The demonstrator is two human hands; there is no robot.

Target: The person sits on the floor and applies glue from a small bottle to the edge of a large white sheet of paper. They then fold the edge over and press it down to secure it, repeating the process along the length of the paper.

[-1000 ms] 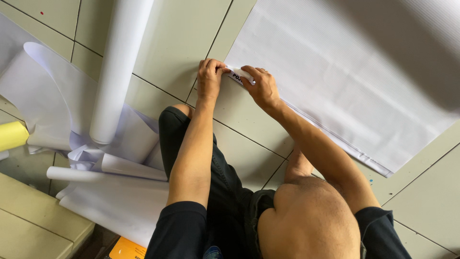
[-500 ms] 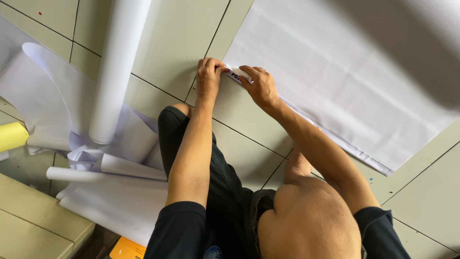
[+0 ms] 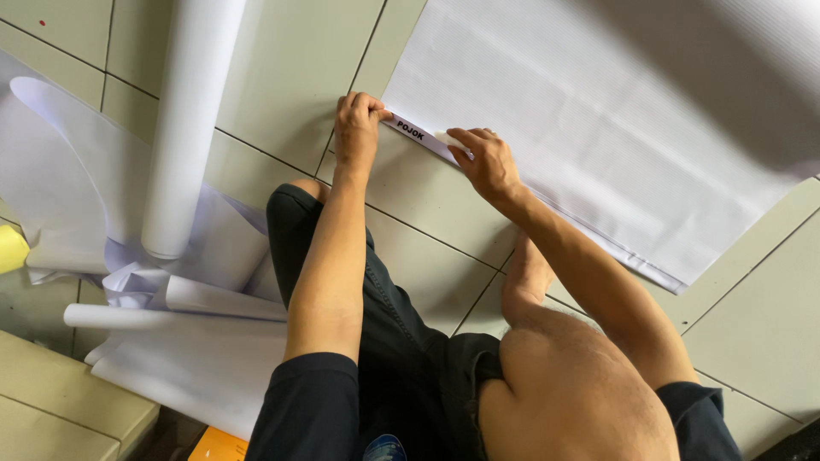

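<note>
Crouching on the tiled floor (image 3: 290, 77), the person works at the near corner of a large white sheet (image 3: 615, 128) that lies flat across the tiles. A narrow white strip (image 3: 414, 132) with dark lettering sits along that corner edge. The left hand (image 3: 357, 128) has its grip closed, thumb and fingers pinched together on the strip's outer end, seemingly holding it taut and in line with the sheet's edge. The right hand (image 3: 487, 162) rests further along the strip, fingers curled and fingertips pressed together on a small white piece (image 3: 448, 138) at the strip's inner end; I judge this pins the strip down flat against the sheet, though whether that piece is tape or backing cannot be told. The two hands are near each other, with the strip spanning between them.

Off to the person's left, well apart from the hands, a long white paper roll (image 3: 192, 128) lies across the floor, and beneath its near end lie loose curled sheets (image 3: 171, 341) and a thinner rolled sheet. A yellow object (image 3: 12, 248) shows at the far left edge, and an orange corner (image 3: 218, 446) peeks out near the person's arm.
</note>
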